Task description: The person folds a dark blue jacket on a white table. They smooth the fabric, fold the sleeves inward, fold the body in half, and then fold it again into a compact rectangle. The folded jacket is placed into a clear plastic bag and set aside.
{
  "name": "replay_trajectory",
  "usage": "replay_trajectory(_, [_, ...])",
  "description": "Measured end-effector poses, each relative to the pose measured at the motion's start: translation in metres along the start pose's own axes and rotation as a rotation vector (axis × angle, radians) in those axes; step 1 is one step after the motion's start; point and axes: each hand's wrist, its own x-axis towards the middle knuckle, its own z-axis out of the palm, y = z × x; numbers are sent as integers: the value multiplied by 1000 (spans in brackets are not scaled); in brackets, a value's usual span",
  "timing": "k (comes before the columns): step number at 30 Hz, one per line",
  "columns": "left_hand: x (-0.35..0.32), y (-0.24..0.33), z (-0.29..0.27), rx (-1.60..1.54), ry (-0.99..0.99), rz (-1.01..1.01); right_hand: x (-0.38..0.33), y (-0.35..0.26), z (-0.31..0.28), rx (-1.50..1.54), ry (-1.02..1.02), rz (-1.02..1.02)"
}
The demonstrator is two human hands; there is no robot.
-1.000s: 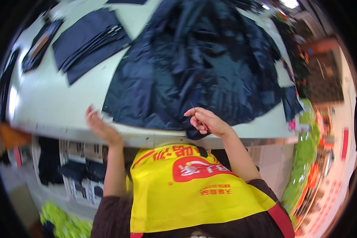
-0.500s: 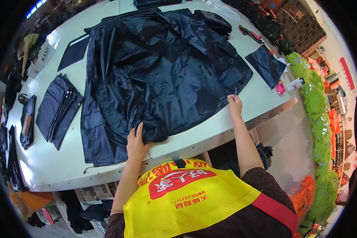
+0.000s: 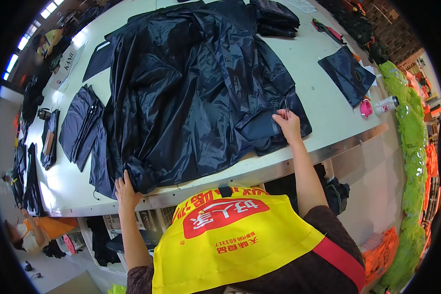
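A large dark navy garment point(image 3: 181, 93) of shiny, wrinkled fabric lies spread over the pale table. At its near left edge my left hand point(image 3: 126, 193) is closed on a bunched bit of the cloth. My right hand point(image 3: 289, 126) is pinched together at the garment's right side, beside a folded-over, flap-like dark piece point(image 3: 259, 126). A thin pointed metal tool point(image 3: 286, 104) sticks up from its fingers; its exact kind is hard to make out. Whether those fingers also pinch the fabric is hidden.
Folded dark pieces point(image 3: 81, 125) lie left on the table point(image 3: 220, 179), with a dark stack point(image 3: 277, 19) at the far right. Near the right edge are a dark pouch-like piece point(image 3: 347, 76), a pink object point(image 3: 366, 109) and a bottle point(image 3: 386, 105). Lime-green cloth point(image 3: 409, 161) is heaped beyond.
My left hand has moved left, and the bunched cloth has shifted with it. My right hand has come onto the garment, where the dark flap-like piece now lies folded over. The view has shifted slightly.
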Motion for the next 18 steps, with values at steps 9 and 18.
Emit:
replay_trajectory(9, [11, 222, -103, -1194, -8, 749, -85, -140, 72, 275, -310, 148])
replay_trajectory(18, [10, 180, -105, -1725, -480, 664, -93, -127, 111, 279, -644, 72])
